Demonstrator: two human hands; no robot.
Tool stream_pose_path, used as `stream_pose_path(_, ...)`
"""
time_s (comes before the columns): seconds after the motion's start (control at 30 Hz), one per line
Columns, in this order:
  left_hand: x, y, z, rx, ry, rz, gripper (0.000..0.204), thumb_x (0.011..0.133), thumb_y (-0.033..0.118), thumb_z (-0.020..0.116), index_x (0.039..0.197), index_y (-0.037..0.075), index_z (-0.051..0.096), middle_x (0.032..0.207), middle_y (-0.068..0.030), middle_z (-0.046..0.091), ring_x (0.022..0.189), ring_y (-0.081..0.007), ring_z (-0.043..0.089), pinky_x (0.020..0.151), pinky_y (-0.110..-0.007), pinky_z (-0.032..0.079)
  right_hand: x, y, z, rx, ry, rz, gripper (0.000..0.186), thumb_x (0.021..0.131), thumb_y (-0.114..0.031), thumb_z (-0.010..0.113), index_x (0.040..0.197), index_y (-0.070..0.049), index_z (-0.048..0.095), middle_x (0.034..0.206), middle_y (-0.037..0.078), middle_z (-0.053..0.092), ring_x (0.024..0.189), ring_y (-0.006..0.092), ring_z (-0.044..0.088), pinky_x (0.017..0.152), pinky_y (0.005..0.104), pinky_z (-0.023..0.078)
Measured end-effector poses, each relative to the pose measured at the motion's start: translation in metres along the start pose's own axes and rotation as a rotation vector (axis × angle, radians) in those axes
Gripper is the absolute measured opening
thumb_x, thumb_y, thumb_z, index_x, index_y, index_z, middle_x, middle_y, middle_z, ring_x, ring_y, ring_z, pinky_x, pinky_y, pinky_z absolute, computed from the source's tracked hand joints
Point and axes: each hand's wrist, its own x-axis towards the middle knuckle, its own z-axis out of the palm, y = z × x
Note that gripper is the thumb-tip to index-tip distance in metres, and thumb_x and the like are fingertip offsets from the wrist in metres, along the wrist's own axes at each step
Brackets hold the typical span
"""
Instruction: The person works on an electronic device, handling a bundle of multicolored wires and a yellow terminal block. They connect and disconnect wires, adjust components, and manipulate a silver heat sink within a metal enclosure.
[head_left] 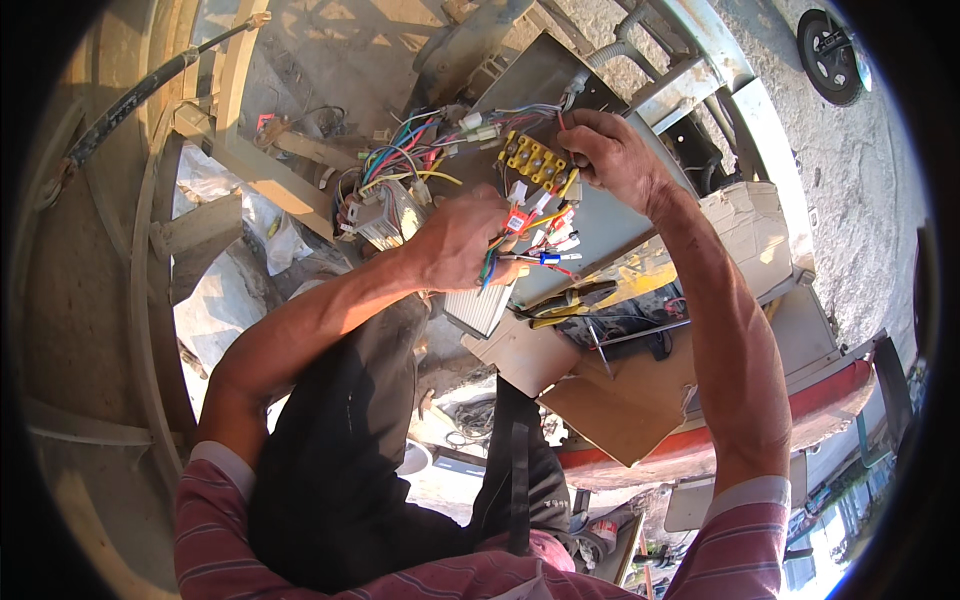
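My left hand (462, 240) is closed round a bunch of coloured wires (489, 268), with white connectors (518, 192) and a red-and-white tag (516, 221) by its fingers. A small blue cylindrical piece (549, 259) sticks out beside the fingertips; its kind is unclear. Bent in a pinch, my right hand (612, 155) holds a thin red wire (562, 121) at the right end of a yellow terminal block (536, 160). Screws show along the block. Below my left hand lies a finned metal box (477, 312), partly hidden by it.
A tangle of wires (405, 150) spreads left of the block above a second finned box (383, 222). Grey sheet metal (600, 215) lies beneath. Pliers (585, 293), cardboard (625, 395) and a metal T-shaped tool (600, 346) are nearer me. Frame bars (265, 175) stand left.
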Motion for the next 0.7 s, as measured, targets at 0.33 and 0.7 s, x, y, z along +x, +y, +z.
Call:
stream_pose_path(0.33,-0.02,0.007,-0.029,-0.562,-0.067,-0.29,0.028,0.087,0.012,0.076,0.078,0.008,0.049,0.076,-0.0023,0.051,0.073,-0.0147,0.048,0.066,-0.036,0.038,-0.001,-0.009,-0.01,0.038,-0.168,0.067,0.019,0.093,-0.019,0.056,0.094,-0.003,0.065,0.073,-0.001,0.049,0.061,0.0085,0.047,0.053,0.0268,0.036)
stream_pose_path(0.7,-0.032,0.005,-0.035,-0.825,0.148,-0.362,0.019,0.089,-0.001,0.069,0.102,0.007,0.058,0.097,-0.0006,0.065,0.088,-0.0086,0.059,0.078,-0.027,0.05,-0.027,0.018,0.054,-0.135,0.255,0.069,0.041,0.099,-0.034,0.053,0.111,0.001,0.069,0.107,0.028,0.072,0.106,0.0467,0.068,0.091,0.0509,0.053)
